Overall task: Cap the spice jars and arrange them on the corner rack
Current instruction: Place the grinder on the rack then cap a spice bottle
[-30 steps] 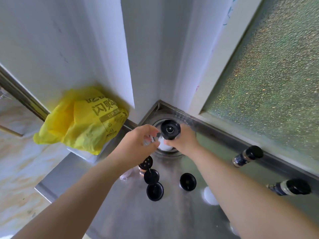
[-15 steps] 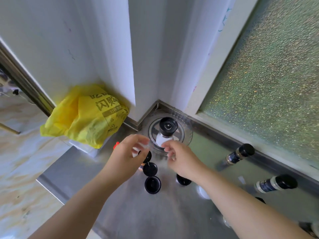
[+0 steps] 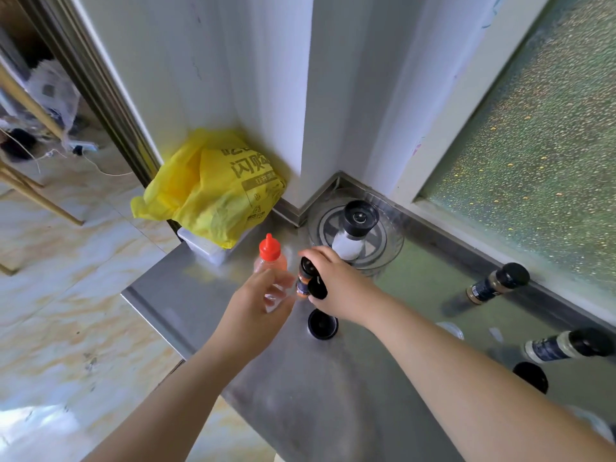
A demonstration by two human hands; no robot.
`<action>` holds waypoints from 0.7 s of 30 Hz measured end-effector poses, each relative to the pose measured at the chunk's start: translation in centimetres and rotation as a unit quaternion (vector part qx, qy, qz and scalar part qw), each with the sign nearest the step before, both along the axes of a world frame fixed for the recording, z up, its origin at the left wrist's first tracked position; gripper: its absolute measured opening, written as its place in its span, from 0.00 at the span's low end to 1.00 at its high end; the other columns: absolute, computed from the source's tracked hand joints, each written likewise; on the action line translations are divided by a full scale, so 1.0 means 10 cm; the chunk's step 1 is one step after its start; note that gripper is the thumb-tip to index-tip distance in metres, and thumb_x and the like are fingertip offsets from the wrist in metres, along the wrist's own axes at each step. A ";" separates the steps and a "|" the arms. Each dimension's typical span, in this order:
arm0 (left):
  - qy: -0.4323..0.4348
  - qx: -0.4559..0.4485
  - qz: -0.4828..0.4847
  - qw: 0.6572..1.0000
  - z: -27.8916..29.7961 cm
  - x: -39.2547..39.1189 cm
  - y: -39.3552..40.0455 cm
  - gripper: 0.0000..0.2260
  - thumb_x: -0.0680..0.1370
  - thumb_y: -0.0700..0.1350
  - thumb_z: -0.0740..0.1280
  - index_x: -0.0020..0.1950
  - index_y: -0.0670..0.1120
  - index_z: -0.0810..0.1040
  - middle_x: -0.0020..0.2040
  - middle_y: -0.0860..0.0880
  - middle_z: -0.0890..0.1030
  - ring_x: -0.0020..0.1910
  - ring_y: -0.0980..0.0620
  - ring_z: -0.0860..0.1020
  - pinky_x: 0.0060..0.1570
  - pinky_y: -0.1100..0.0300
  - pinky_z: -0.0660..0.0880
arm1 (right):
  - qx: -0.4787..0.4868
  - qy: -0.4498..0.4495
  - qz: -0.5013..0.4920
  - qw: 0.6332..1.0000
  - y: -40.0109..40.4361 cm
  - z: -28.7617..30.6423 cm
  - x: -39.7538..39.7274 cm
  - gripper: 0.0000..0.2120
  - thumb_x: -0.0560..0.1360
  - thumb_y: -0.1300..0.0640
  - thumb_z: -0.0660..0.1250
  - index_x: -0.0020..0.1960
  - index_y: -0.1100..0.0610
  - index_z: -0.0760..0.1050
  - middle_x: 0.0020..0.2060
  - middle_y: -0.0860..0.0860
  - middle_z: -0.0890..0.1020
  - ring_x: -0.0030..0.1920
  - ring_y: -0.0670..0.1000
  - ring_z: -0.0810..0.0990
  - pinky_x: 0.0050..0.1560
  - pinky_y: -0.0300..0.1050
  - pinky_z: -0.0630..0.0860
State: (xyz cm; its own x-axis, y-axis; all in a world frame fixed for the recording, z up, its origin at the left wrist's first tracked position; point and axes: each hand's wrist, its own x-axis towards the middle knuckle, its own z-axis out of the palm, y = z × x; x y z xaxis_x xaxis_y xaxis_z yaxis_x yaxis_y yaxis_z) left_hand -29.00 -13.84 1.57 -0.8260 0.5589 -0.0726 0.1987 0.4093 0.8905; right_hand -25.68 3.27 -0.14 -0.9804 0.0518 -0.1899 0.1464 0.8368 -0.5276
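right hand [image 3: 336, 288] grips black cap [image 3: 317, 287] over small spice jar [image 3: 304, 278], frame centre | left hand [image 3: 258, 305] loosely curled, touching clear bottle [image 3: 271, 266] | white jar [image 3: 353, 230] upright on corner rack [image 3: 388, 241]

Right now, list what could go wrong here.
1. The right hand holds both a small jar and a black cap; one could slip.
2. The left hand reaches in close beside the red-capped bottle, which might get knocked over.
3. A loose cap sits under the right wrist, so it could get swept along the counter.
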 end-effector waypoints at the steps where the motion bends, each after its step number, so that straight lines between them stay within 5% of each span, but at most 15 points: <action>1: -0.002 -0.004 0.002 1.000 -0.02 0.00 -0.01 0.10 0.72 0.39 0.67 0.47 0.54 0.75 0.48 0.51 0.79 0.44 0.51 0.78 0.47 0.58 0.75 | -0.003 0.002 -0.001 1.000 -0.01 0.00 0.00 0.29 0.71 0.60 0.65 0.69 0.51 0.60 0.68 0.49 0.62 0.65 0.55 0.70 0.60 0.51 0.71; 6: -0.025 -0.030 -0.003 0.999 -0.12 0.02 0.01 0.09 0.73 0.38 0.65 0.51 0.48 0.75 0.52 0.50 0.78 0.47 0.52 0.77 0.42 0.69 0.72 | 0.024 -0.008 0.024 0.999 -0.02 0.05 0.00 0.34 0.71 0.59 0.64 0.74 0.53 0.55 0.70 0.50 0.61 0.66 0.55 0.69 0.61 0.48 0.70; 11: -0.013 -0.059 -0.026 0.998 -0.18 -0.01 0.14 0.20 0.73 0.36 0.63 0.63 0.50 0.70 0.57 0.51 0.74 0.53 0.55 0.74 0.50 0.66 0.67 | 0.054 -0.004 0.057 0.997 0.05 -0.01 0.00 0.39 0.70 0.62 0.66 0.75 0.51 0.50 0.71 0.48 0.59 0.66 0.54 0.69 0.56 0.48 0.73; 16: 0.012 -0.071 -0.050 0.996 -0.25 -0.05 0.25 0.25 0.73 0.36 0.63 0.69 0.50 0.64 0.65 0.52 0.71 0.66 0.54 0.68 0.64 0.63 0.64 | -0.002 0.024 0.006 1.000 0.11 -0.18 -0.02 0.35 0.72 0.62 0.67 0.73 0.50 0.55 0.71 0.48 0.63 0.67 0.53 0.69 0.61 0.49 0.72; 21: 0.025 -0.065 -0.058 0.996 -0.31 -0.05 0.27 0.26 0.73 0.35 0.63 0.70 0.50 0.63 0.68 0.51 0.68 0.68 0.52 0.67 0.67 0.59 0.64 | -0.094 0.054 -0.056 0.992 0.13 -0.29 -0.05 0.28 0.70 0.61 0.71 0.66 0.51 0.65 0.62 0.49 0.74 0.63 0.48 0.72 0.59 0.38 0.68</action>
